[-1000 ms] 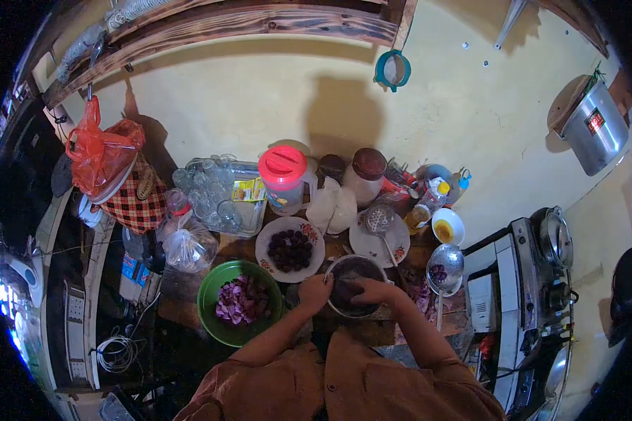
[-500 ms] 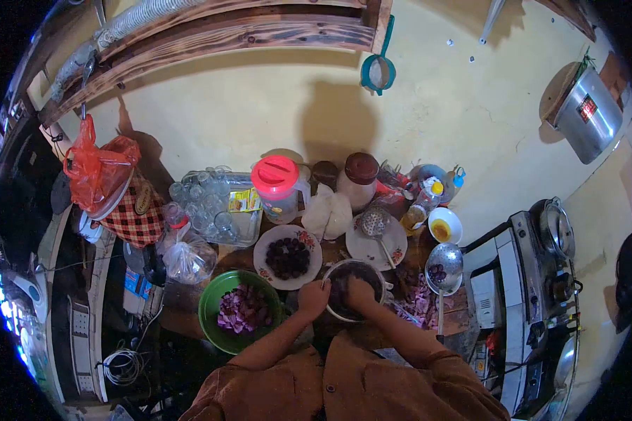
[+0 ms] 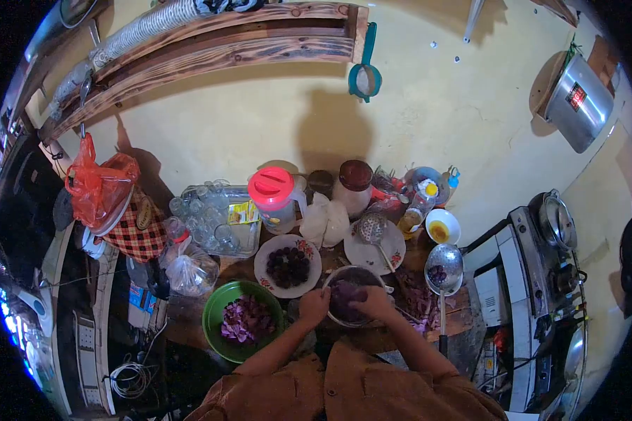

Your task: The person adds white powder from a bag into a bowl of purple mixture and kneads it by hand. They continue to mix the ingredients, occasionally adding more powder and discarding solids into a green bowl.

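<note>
A round pot (image 3: 339, 321) with a pale rim stands at the table's front, its short handle pointing right. Purple dough (image 3: 344, 298) lies inside it. My left hand (image 3: 314, 306) is closed on the pot's left rim. At the right side, my right hand (image 3: 376, 305) reaches over the rim with bent fingers in the dough; its fingertips are partly hidden. Behind the pot to the left is a flowered plate (image 3: 263, 279) of dark purple balls (image 3: 288, 266). A green basin (image 3: 211, 330) holding chopped purple pieces (image 3: 246, 319) sits left of my left forearm.
A skimmer (image 3: 373, 230) rests on another plate (image 3: 358, 254). To the right, a ladle (image 3: 442, 298) lies across a bowl, near purple peelings (image 3: 421, 309). Behind stand a pink-lidded jug (image 3: 274, 200), jars and a tray of glasses (image 3: 249, 242). A stove (image 3: 534, 245) is at far right.
My right hand has drawn up and right from deep in the pot to its right side, uncovering more of the purple dough. My left hand stays at the rim. The view has shifted slightly.
</note>
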{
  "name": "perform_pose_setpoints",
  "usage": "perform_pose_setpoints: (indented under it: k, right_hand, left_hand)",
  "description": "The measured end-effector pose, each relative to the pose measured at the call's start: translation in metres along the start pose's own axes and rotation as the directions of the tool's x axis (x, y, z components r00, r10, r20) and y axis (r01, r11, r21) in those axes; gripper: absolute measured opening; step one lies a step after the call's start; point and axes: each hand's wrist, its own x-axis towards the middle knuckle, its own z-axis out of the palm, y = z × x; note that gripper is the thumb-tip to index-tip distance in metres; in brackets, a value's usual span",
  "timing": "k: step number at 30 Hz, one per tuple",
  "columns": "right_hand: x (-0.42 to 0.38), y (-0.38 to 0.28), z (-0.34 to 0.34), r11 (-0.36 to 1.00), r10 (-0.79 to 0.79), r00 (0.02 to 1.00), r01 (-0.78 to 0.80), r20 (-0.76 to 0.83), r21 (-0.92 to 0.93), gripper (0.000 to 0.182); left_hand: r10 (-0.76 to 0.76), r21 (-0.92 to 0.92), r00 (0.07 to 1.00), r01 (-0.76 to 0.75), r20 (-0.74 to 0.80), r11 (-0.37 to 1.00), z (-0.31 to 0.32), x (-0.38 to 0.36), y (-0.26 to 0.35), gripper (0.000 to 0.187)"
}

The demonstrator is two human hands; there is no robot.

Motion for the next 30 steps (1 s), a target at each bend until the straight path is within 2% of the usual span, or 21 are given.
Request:
perform_pose_setpoints:
  k: [1, 3, 4, 6, 7, 9, 10, 12, 13, 15, 17, 19, 21, 22, 24, 25, 27, 28, 30]
  right_hand:
    - [0.004, 0.0, 0.003, 1.0, -0.001, 1.0, 0.001, -0.001, 0.003, 0.077]
    - [0.015, -0.005, 0.015, 0.958, -0.149, 0.928, 0.05, -0.341, -0.282, 0.078]
    - [0.024, -0.004, 0.023, 0.958, -0.151, 0.927, 0.052, -0.342, -0.28, 0.078]
    - [0.041, -0.005, 0.035, 0.998, 0.032, 0.972, -0.02, -0.233, 0.053, 0.082]
    - [0.046, -0.006, 0.037, 0.998, 0.028, 0.972, -0.016, -0.234, 0.053, 0.082]
    - [0.054, -0.011, 0.036, 0.991, 0.129, 0.98, -0.123, -0.151, 0.048, 0.092]
    - [0.053, -0.012, 0.034, 0.992, 0.124, 0.98, -0.118, -0.153, 0.048, 0.092]
    - [0.043, -0.008, 0.027, 0.98, -0.139, 0.937, 0.176, -0.321, 0.09, 0.095]
    - [0.041, -0.004, 0.022, 0.981, -0.135, 0.938, 0.172, -0.318, 0.09, 0.095]
    - [0.034, 0.001, 0.012, 0.934, -0.348, 0.927, 0.331, -0.136, -0.135, 0.093]
    - [0.022, -0.001, 0.004, 0.941, -0.325, 0.937, 0.306, -0.13, -0.146, 0.091]
    - [0.008, -0.008, -0.003, 0.946, -0.301, 0.946, 0.281, -0.121, -0.16, 0.09]
    - [0.001, -0.01, -0.006, 0.921, -0.292, 0.937, 0.223, -0.189, -0.318, 0.09]
    - [0.003, -0.008, -0.002, 0.923, -0.287, 0.94, 0.219, -0.184, -0.318, 0.09]
    - [0.009, -0.01, 0.008, 0.978, -0.16, 0.968, 0.129, -0.195, -0.161, 0.091]
    - [0.009, -0.013, 0.011, 0.978, -0.161, 0.968, 0.13, -0.191, -0.163, 0.091]
    - [0.007, -0.021, 0.014, 0.985, -0.019, 0.987, -0.009, -0.158, -0.171, 0.09]
    - [0.006, -0.025, 0.012, 0.985, -0.018, 0.988, -0.008, -0.15, -0.172, 0.09]
    - [0.006, -0.03, 0.008, 0.973, -0.073, 0.997, 0.064, -0.034, -0.223, 0.077]
  left_hand:
    - [0.047, -0.001, 0.999, -0.047, -0.021, 0.999, -0.001, 0.0, -0.001, 0.049]
    - [0.033, 0.011, 0.999, -0.033, -0.005, 0.999, -0.008, -0.003, 0.005, 0.049]
    - [0.02, 0.021, 1.0, -0.02, 0.009, 1.0, -0.01, -0.003, 0.007, 0.049]
    - [0.007, 0.015, 1.0, -0.007, 0.013, 1.0, -0.01, -0.002, 0.007, 0.049]
    - [-0.007, 0.007, 1.0, 0.006, 0.018, 1.0, -0.01, -0.002, 0.007, 0.049]
    - [-0.029, -0.019, 1.0, 0.029, 0.007, 0.999, -0.01, -0.004, 0.006, 0.049]
    - [-0.053, -0.049, 0.999, 0.053, 0.0, 0.997, -0.012, -0.004, 0.006, 0.049]
    - [-0.022, -0.04, 0.999, 0.02, -0.039, 0.999, -0.011, -0.003, 0.0, 0.049]
    - [0.008, -0.032, 0.997, -0.011, -0.071, 0.999, -0.009, -0.003, -0.004, 0.049]
    - [-0.043, -0.035, 0.998, 0.041, -0.053, 0.999, -0.008, -0.005, -0.005, 0.049]
    - [-0.094, -0.037, 0.995, 0.092, -0.041, 0.995, -0.013, -0.005, -0.001, 0.049]
    - [-0.124, -0.133, 0.992, 0.125, 0.014, 0.983, -0.016, -0.007, 0.002, 0.05]
    - [-0.147, -0.093, 0.989, 0.148, 0.023, 0.985, -0.015, -0.006, 0.002, 0.05]
    - [-0.164, -0.048, 0.986, 0.166, 0.027, 0.985, -0.013, -0.007, 0.003, 0.05]
    - [-0.184, -0.074, 0.982, 0.186, 0.035, 0.98, -0.014, -0.006, 0.007, 0.05]
    - [-0.199, -0.095, 0.979, 0.202, 0.036, 0.975, -0.017, -0.005, 0.01, 0.05]
    - [-0.179, -0.122, 0.984, 0.179, 0.012, 0.976, -0.023, -0.004, 0.017, 0.049]
    - [-0.156, -0.146, 0.988, 0.153, -0.007, 0.977, -0.025, -0.004, 0.019, 0.048]
    - [-0.138, -0.127, 0.99, 0.133, -0.029, 0.983, -0.016, -0.002, 0.013, 0.047]
